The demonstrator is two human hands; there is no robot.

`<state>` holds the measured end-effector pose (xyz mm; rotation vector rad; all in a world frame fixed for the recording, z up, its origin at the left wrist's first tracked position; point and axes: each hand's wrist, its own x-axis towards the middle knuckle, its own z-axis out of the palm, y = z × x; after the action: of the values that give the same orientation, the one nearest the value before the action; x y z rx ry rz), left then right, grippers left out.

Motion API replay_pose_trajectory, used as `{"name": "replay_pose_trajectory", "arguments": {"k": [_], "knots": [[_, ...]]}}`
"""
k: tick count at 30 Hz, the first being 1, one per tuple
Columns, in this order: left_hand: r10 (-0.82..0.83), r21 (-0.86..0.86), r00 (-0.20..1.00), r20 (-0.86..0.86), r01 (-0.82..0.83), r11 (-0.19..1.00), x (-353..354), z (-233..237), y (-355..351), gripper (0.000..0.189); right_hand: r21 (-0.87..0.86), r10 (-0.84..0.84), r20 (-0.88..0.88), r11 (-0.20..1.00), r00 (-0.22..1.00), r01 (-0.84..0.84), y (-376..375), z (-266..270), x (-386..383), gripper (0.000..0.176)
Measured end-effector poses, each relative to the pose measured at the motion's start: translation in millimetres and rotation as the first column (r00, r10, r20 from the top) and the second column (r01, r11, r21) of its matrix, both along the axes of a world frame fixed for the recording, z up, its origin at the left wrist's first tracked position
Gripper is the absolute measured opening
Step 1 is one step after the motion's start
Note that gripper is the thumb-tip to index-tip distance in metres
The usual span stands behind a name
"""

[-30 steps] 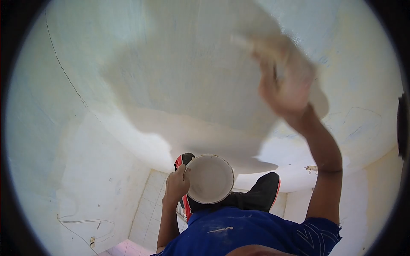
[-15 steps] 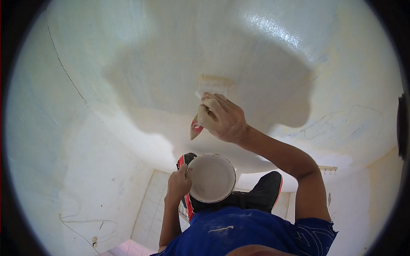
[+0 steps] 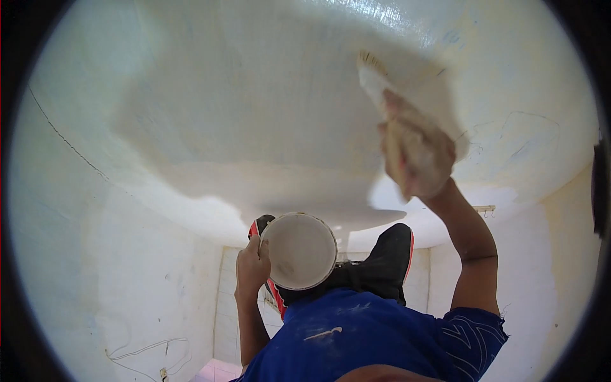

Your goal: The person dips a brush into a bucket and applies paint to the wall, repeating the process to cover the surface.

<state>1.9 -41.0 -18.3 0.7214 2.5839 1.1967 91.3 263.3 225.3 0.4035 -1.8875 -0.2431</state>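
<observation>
My right hand [image 3: 420,149] is wrapped round the handle of a wide paintbrush [image 3: 374,79], raised toward the wall in front of me. Motion blurs the hand and the handle. The brush's pale bristles point up and to the left, at or close to the wall; exact contact is hard to make out. Lower down, my left hand [image 3: 253,262] grips the rim of a round white paint bucket [image 3: 299,251], thumb over the edge. Whitish residue coats the inside of the bucket, with a darker patch near its bottom.
The pale, patchy wall [image 3: 242,95] fills the upper view, wet and shiny at the top. A long crack [image 3: 67,141] runs down its left side. Loose wires [image 3: 149,347] hang at the lower left, and a small hook rail [image 3: 485,209] is at the right.
My right hand has swept the paintbrush up and to the right, and the brush has turned. The bucket in my left hand has shifted slightly left and up in view.
</observation>
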Motion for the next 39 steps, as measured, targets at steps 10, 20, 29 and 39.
{"name": "replay_pose_trajectory", "arguments": {"k": [10,20,29,39], "knots": [[0.009,-0.062,1.0,0.011,-0.008,0.998,3,11,8,0.029,0.049,0.108,0.075,0.992,0.991,-0.112,27,-78,2,0.03],[-0.001,-0.081,1.0,0.019,0.002,0.997,1,14,9,0.029,-0.516,0.266,0.393,0.856,0.88,-0.028,20,-248,19,0.032],[-0.014,-0.11,0.999,0.05,0.02,0.994,6,21,7,0.03,-0.262,0.245,0.017,0.937,0.969,-0.232,36,-48,10,0.025],[0.013,-0.112,0.999,0.032,-0.009,0.994,2,15,14,0.03,-0.192,0.268,0.124,0.951,0.955,-0.242,31,-230,6,0.03]]}}
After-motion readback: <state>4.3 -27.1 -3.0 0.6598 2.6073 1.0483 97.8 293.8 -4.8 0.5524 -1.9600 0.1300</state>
